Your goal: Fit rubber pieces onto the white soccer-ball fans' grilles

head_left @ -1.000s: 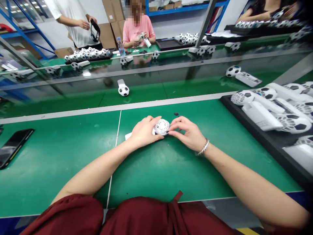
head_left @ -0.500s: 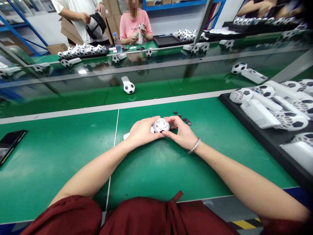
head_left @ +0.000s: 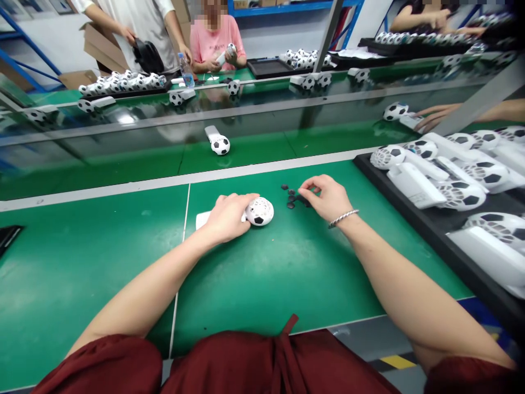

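Note:
A white device with a football-patterned round head (head_left: pixel 260 212) lies on the green table, its white handle (head_left: pixel 202 220) reaching out to the left. My left hand (head_left: pixel 230 216) is wrapped round it where head and handle meet. To the right, my right hand (head_left: pixel 326 198), with a bracelet at the wrist, is at a small group of black pieces (head_left: pixel 291 198). Its thumb and index finger are pinched together at the pieces; whatever lies between the fingertips is too small to make out.
A black tray (head_left: pixel 414 230) of similar devices stands on the right. Beyond the table's pale edge, one device (head_left: pixel 220 144) lies on a green belt. Another person's hand (head_left: pixel 437 116) touches a device at the right. People work behind. A black object (head_left: pixel 9 236) lies far left.
My right hand has left the round head and moved right to the black pieces. The head now shows more of its black patches. Another person's hand has come in at the right.

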The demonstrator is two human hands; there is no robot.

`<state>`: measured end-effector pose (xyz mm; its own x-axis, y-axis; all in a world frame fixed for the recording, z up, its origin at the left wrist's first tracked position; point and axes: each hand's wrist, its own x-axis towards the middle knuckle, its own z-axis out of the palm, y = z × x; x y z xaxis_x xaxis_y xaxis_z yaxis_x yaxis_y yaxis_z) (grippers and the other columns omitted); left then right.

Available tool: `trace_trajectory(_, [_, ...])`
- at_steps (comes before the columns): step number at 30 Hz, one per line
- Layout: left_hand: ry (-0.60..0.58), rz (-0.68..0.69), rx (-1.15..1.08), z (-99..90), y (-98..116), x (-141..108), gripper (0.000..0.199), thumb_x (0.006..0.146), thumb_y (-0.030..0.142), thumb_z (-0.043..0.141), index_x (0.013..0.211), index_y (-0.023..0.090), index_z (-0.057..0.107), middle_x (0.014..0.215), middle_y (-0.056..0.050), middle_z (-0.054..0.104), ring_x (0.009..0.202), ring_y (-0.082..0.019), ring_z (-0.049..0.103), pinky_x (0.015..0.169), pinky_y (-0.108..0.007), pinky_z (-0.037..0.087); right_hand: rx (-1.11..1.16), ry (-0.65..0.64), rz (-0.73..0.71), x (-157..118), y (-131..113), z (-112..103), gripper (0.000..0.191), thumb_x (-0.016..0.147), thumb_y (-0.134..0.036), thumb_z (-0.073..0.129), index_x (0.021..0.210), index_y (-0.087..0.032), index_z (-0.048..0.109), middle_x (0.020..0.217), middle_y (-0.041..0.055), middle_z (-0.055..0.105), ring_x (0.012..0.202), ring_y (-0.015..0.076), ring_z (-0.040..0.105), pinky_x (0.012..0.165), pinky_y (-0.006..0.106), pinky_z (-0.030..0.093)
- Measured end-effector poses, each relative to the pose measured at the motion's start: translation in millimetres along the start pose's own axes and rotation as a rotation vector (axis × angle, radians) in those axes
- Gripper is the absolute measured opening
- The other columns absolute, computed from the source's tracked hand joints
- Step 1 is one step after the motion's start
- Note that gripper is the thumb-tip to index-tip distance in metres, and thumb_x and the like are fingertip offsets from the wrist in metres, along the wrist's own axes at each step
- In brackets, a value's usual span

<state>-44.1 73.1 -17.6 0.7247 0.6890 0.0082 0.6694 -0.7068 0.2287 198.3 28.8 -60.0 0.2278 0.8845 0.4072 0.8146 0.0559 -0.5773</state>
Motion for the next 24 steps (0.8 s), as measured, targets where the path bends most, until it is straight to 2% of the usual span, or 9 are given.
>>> trace_trajectory(5, [0.113,0.049,0.060,4.4,-3.3,0.5,0.058,0.072,0.004,0.041,0.124,0.027,0.049,0.116,-0.003,0.057,0.105,-0.024,0.046,0.091,-0.042,0.035,-0.144,-0.225,-0.031,-3.4,5.5,5.7,0.009,0.069,-0.031,0.068,0.069,-0.022,0.067,0.068,0.0017,0.058,0.063,0.0155,0.055,0.058,0.030,0.045])
trace_trajectory(10, [0.153,0.075,0.142,9.3,-5.9,1.3,0.059,0.076,0.001,0.036,0.125,0.031,0.048,0.115,-0.004,0.056,0.109,-0.025,0.041,0.101,-0.051,0.022,-0.185,-0.232,-0.092,-8.8,1.8,15.1,0.010,0.070,-0.030,0.068,0.077,-0.023,0.067,0.074,0.0026,0.059,0.071,0.0173,0.057,0.060,0.029,0.045])
trace_trajectory(13, [0.107,0.085,0.124,7.8,-5.7,-0.1,0.063,0.074,0.000,0.038,0.129,0.031,0.043,0.124,-0.004,0.050,0.117,-0.025,0.036,0.104,-0.053,0.017,-0.161,-0.262,-0.059,-8.9,0.3,14.1,0.009,0.069,-0.026,0.068,0.075,-0.021,0.064,0.077,0.0024,0.059,0.071,0.0162,0.057,0.061,0.029,0.046])
trace_trajectory(17, [-0.024,0.075,-0.008,4.4,-2.4,-3.4,0.076,0.067,0.017,0.059,0.137,0.024,0.031,0.140,-0.008,0.036,0.130,-0.032,0.022,0.106,-0.057,0.013,-0.048,-0.363,0.017,-9.1,-6.7,8.7,0.009,0.070,-0.021,0.066,0.076,-0.020,0.060,0.066,-0.0017,0.060,0.058,0.0124,0.055,0.055,0.026,0.045])
trace_trajectory(20, [-0.014,0.057,-0.057,5.5,-0.6,-3.9,0.079,0.066,0.032,0.066,0.136,0.024,0.031,0.141,-0.008,0.034,0.132,-0.034,0.017,0.106,-0.060,0.006,0.045,-0.347,-0.119,-12.2,-17.5,4.6,0.007,0.074,-0.021,0.062,0.081,-0.021,0.063,0.070,-0.0009,0.063,0.060,0.0126,0.057,0.059,0.027,0.046])
trace_trajectory(24, [0.012,0.052,-0.080,8.8,-0.9,-2.9,0.076,0.067,0.034,0.067,0.134,0.025,0.034,0.139,-0.007,0.037,0.131,-0.033,0.019,0.106,-0.060,0.006,0.218,-0.291,-0.303,-20.6,-34.4,0.1,0.010,0.081,-0.025,0.056,0.082,-0.022,0.065,0.081,0.0012,0.067,0.074,0.0146,0.060,0.072,0.029,0.048])
